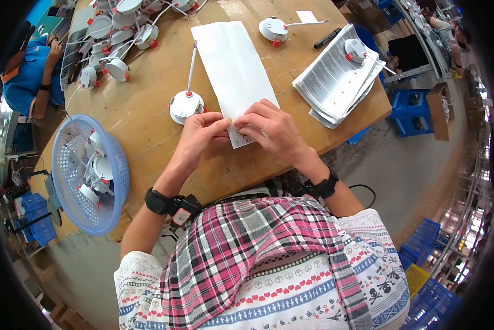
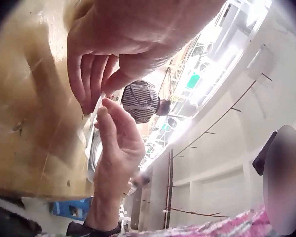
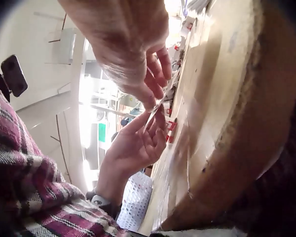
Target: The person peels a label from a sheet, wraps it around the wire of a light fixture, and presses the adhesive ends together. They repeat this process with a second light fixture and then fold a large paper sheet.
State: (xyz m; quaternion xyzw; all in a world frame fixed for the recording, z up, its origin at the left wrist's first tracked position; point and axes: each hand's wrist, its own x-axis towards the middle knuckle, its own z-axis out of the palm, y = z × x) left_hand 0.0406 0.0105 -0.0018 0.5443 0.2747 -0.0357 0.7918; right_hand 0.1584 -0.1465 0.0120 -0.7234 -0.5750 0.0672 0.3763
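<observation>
A long white paper strip [image 1: 233, 60] lies on the wooden table, its near end between the two hands. The left hand [image 1: 202, 135] pinches the left edge of that end between thumb and fingers. Close beside it, the right hand [image 1: 274, 132] pinches the same end from the right, fingertips nearly meeting the left ones. In the right wrist view, a thin edge of the paper [image 3: 152, 114] shows between the left hand [image 3: 133, 145] and the right hand [image 3: 133, 54]. A round white lamp [image 1: 186, 107] with a cable stands just beyond the left hand.
More lamps lie heaped at the table's back left [image 1: 123, 33]. A blue basket [image 1: 123, 176] with lamps stands at the left. Printed sheets [image 1: 324, 82] with a small lamp [image 1: 355, 50] on top lie at the right, near a black pen [image 1: 327, 37]. Another lamp [image 1: 273, 30] sits at the back.
</observation>
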